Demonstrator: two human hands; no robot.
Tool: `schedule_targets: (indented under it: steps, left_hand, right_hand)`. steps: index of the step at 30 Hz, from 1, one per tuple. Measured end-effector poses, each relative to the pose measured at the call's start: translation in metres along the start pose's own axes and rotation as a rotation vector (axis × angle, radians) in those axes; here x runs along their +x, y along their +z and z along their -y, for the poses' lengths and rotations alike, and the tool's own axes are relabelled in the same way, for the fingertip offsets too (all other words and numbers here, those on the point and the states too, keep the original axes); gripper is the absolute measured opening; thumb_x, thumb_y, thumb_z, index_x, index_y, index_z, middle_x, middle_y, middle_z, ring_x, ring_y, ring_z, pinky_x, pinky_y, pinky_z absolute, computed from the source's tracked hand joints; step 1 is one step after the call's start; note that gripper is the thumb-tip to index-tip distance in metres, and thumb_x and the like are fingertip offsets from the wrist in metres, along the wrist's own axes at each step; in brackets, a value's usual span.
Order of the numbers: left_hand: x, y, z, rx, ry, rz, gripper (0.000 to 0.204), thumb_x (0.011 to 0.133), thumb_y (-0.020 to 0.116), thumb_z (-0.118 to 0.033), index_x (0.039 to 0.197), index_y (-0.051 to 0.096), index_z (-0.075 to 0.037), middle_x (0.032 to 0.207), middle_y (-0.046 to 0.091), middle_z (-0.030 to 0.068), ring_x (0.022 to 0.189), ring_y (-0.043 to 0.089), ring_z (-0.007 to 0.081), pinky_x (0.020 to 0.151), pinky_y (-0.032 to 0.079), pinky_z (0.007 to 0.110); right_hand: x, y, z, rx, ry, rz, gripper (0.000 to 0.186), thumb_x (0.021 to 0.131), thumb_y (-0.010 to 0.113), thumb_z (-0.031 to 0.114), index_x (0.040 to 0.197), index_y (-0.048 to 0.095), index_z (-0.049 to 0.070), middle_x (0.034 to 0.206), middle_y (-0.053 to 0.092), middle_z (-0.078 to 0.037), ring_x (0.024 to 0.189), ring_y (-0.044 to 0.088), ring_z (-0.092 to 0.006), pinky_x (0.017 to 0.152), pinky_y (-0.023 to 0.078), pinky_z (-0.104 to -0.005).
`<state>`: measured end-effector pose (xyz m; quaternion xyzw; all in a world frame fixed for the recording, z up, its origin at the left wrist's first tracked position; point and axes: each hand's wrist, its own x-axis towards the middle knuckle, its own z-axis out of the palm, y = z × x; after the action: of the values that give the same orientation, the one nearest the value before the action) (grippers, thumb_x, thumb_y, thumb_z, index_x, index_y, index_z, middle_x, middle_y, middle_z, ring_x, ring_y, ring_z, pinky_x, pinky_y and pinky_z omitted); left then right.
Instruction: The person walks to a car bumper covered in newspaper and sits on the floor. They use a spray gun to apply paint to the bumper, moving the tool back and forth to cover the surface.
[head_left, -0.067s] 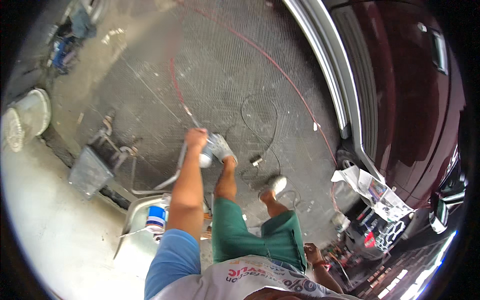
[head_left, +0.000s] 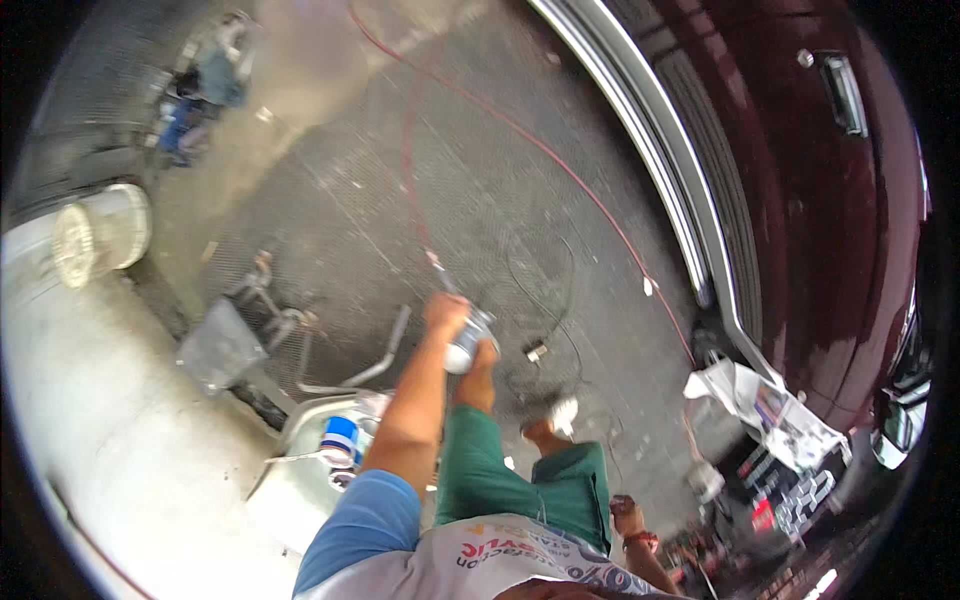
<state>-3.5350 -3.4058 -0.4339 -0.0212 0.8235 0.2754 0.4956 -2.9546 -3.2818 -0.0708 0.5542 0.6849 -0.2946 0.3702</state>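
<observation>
My left arm reaches forward in a blue sleeve, and my left hand is closed around a spray gun with a pale cup showing below the fist. A red hose runs to its grip through a metal coupling. The gun hangs above my left foot and hides most of that shoe. At my right hip hangs my right hand, with a red band on the wrist. Its fingers look curled, and I cannot make out whether anything is in them.
A dark red car with a silver sill stands on the right, newspaper sheets near its wheel. On the left are a pale chair holding a blue-and-white can, a metal frame with a grey plate, and a bucket. A dark cable crosses the floor.
The whole view has shifted, so most things sit further right and lower. My left hand with the spray gun has moved slightly right, now covering my left shoe.
</observation>
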Motion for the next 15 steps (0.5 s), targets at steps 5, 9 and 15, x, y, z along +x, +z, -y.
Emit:
schedule_targets:
  steps: [5, 9, 15]
  left_hand:
    - [-0.119, 0.088, -0.014, -0.162, 0.109, 0.216, 0.026, 0.084, 0.073, -0.03, 0.098, 0.085, -0.012, 0.103, 0.081, 0.014, 0.098, 0.077, 0.0328, 0.088, 0.059, 0.045]
    - [-0.236, 0.138, -0.083, -0.15, 0.039, 0.222, 0.034, 0.084, 0.074, -0.041, 0.097, 0.085, -0.012, 0.094, 0.081, 0.0134, 0.084, 0.079, 0.0269, 0.082, 0.06, 0.041]
    - [-0.375, 0.264, -0.123, -0.302, 0.106, 0.377, 0.025, 0.087, 0.073, -0.025, 0.082, 0.076, -0.001, 0.073, 0.073, 0.0102, 0.062, 0.07, 0.0219, 0.055, 0.054, 0.035]
  right_hand:
    - [0.027, 0.063, 0.021, 0.118, -0.171, -0.116, 0.035, 0.095, 0.072, 0.036, 0.116, 0.071, 0.01, 0.101, 0.076, -0.022, 0.096, 0.073, -0.0449, 0.081, 0.058, -0.0528]
    - [0.047, 0.101, 0.062, 0.226, -0.323, -0.12, 0.039, 0.092, 0.074, 0.034, 0.118, 0.07, 0.006, 0.098, 0.077, -0.023, 0.094, 0.076, -0.0412, 0.081, 0.059, -0.0497]
    - [0.03, 0.119, 0.099, 0.944, -0.619, -0.383, 0.065, 0.096, 0.073, 0.03, 0.145, 0.047, -0.003, 0.134, 0.061, -0.027, 0.129, 0.059, -0.0389, 0.11, 0.045, -0.0463]
